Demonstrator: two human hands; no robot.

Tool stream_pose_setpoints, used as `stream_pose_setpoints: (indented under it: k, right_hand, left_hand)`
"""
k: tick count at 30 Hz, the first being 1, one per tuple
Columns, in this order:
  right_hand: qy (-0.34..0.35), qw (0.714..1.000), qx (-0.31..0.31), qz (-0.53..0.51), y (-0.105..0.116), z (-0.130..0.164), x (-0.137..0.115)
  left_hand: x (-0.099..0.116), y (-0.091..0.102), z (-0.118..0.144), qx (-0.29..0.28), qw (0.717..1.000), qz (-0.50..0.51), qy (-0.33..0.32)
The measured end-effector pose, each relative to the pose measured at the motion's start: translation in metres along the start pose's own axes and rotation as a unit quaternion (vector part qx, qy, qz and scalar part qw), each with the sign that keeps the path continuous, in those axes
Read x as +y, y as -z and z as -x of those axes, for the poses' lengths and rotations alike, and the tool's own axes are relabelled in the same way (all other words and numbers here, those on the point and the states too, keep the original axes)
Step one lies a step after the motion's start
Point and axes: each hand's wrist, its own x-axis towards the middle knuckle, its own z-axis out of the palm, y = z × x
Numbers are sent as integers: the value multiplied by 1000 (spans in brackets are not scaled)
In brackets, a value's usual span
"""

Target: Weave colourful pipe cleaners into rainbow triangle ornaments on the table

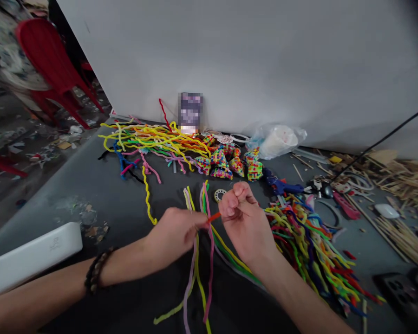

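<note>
Several long pipe cleaners (211, 273) in yellow, pink, lilac and green hang in a loose bundle between my hands. My left hand (179, 227) is closed around part of the bundle, thumb and fingers pinched where an orange pipe cleaner (215, 216) meets it. The orange strand runs across to my right hand (244, 218), whose fingers are curled and closed on its other end. Behind the right fingers lies a small round spool (219, 195), partly covered. More pipe cleaner ends stick up past my left thumb.
A heap of yellow pipe cleaners (153, 141) and several woven multicoloured pieces (223, 160) lie at the back. To the right are a mixed pile of pipe cleaners (310, 246), a blue glue gun (282, 184) and wooden sticks (379, 227). A white power bank (35, 255) lies left.
</note>
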Motion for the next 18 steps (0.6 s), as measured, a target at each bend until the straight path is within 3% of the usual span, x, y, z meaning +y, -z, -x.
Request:
stream_pose_setpoints:
  k: [3,6,9,13,18]
  right_hand:
    - [49,999,20,9,-8,13,6]
    - [61,997,35,32,-10,17,8]
    - [44,998,42,27,-4,7,4]
    - [57,998,27,16,6,-8,-4]
    - [73,997,31,18,18,-17,-6]
  left_hand:
    - [-13,9,-13,-3,997,-1,73]
    - [-18,3,-13,-35,997,-15,72]
    - [-9,-7,-5,-59,995,22,79]
    - [8,-9,2,-53,985,87,137]
    - [9,-9,2,-35,978,130,158]
